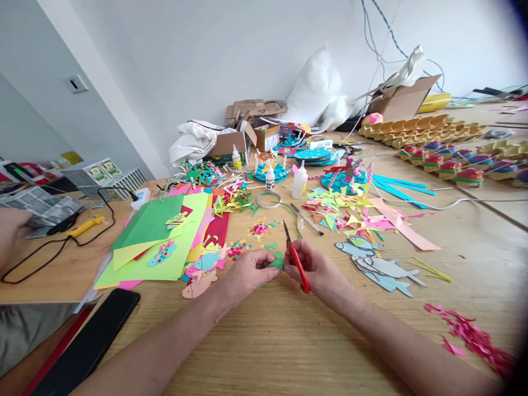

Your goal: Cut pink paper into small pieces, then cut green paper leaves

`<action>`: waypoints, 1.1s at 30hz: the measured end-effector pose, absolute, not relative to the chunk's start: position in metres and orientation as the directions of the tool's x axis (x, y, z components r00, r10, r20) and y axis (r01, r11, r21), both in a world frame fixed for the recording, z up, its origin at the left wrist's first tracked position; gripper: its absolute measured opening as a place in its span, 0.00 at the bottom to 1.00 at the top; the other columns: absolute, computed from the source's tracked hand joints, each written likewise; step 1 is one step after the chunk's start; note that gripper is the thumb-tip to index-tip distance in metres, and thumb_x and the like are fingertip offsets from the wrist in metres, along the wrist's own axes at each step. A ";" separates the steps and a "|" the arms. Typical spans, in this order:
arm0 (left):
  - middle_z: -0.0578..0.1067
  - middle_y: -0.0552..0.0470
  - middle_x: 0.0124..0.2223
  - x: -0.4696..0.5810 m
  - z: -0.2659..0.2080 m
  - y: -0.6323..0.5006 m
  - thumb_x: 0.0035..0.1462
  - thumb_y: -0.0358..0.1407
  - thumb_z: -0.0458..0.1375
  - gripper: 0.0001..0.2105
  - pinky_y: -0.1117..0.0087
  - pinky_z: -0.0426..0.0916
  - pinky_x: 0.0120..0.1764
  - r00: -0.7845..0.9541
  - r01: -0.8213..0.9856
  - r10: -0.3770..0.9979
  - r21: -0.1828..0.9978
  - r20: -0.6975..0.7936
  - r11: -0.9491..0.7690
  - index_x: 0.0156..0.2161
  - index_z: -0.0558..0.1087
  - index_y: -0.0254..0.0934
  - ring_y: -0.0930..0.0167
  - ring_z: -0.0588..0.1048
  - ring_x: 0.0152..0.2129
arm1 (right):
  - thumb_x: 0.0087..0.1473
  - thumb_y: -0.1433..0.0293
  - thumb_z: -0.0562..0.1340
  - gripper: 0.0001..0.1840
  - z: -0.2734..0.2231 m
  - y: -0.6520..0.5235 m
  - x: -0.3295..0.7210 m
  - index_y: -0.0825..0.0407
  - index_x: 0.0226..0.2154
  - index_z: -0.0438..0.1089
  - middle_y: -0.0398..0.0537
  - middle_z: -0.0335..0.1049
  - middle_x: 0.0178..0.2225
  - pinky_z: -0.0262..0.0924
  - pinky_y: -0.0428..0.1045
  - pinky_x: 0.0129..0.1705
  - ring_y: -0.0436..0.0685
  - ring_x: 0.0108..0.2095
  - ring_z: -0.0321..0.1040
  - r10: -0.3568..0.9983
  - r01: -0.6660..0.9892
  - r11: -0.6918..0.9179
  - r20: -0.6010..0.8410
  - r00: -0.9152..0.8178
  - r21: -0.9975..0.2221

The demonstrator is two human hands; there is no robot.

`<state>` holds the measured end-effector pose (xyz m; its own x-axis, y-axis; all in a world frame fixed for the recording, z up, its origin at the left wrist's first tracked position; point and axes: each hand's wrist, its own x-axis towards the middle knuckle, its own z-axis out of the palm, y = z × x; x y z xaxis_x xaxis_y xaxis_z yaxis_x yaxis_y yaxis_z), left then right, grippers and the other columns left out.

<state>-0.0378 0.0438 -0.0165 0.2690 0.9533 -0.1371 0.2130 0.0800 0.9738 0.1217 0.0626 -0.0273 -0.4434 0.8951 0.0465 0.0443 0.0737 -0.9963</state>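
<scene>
Between the thumb and fingers of my left hand (252,268) is a small piece of green paper (276,262), partly hidden by the fingers. My right hand (314,266) grips red-handled scissors (297,265), their dark blades pointing up and away from me. Both hands meet at the green paper's right edge, above the wooden table (264,341). Just beyond them lie small piles of coloured paper dots (259,229). Cut paper fish (206,263) overlap to the left of my left hand, and grey-blue paper fish (381,266) lie to the right of my right hand.
Stacked coloured paper sheets (142,223) and a black phone (88,341) are at left. Glue bottles (300,182), a tape roll (268,200) and paper scraps (342,202) stand or lie ahead. Pink-red shreds (470,333) lie at right. Another person's arm (12,231) shows far left.
</scene>
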 end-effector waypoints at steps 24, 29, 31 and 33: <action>0.65 0.57 0.21 -0.053 0.007 0.051 0.43 0.34 0.57 0.07 0.75 0.56 0.29 0.074 0.058 0.996 0.997 -0.053 0.049 0.21 0.66 0.32 0.77 0.62 0.21 | 0.51 0.60 0.49 0.15 -0.008 0.056 0.126 0.52 0.23 0.60 0.41 0.59 0.18 0.46 0.44 0.21 0.49 0.20 0.54 0.862 0.623 0.359 -0.010 -0.507 -0.695; 0.66 0.57 0.21 -0.050 0.005 0.049 0.44 0.33 0.57 0.06 0.76 0.56 0.29 0.143 0.051 0.986 0.996 -0.081 0.074 0.22 0.67 0.32 0.77 0.62 0.22 | 0.51 0.61 0.50 0.14 -0.009 0.057 0.126 0.52 0.23 0.59 0.40 0.58 0.18 0.46 0.44 0.21 0.49 0.20 0.53 0.858 0.613 0.351 -0.020 -0.513 -0.708; 0.66 0.57 0.21 -0.049 0.004 0.048 0.44 0.33 0.57 0.06 0.76 0.56 0.29 0.163 0.037 0.982 0.996 -0.092 0.087 0.23 0.67 0.32 0.77 0.62 0.21 | 0.51 0.61 0.50 0.13 -0.009 0.057 0.125 0.51 0.23 0.59 0.40 0.57 0.18 0.45 0.44 0.21 0.49 0.20 0.53 0.857 0.615 0.346 -0.029 -0.515 -0.708; 0.66 0.57 0.21 -0.048 0.003 0.048 0.44 0.34 0.58 0.06 0.76 0.56 0.29 0.182 0.022 0.978 0.995 -0.103 0.100 0.23 0.68 0.32 0.77 0.62 0.21 | 0.50 0.60 0.50 0.13 -0.008 0.057 0.125 0.51 0.22 0.58 0.40 0.57 0.18 0.45 0.44 0.21 0.49 0.20 0.53 0.858 0.620 0.341 -0.036 -0.512 -0.707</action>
<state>-0.0485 0.0477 0.0033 0.1819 0.9779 -0.1028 0.0219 0.1005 0.9947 0.1252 0.0569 -0.0084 -0.5122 0.8581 -0.0357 0.6199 0.3406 -0.7069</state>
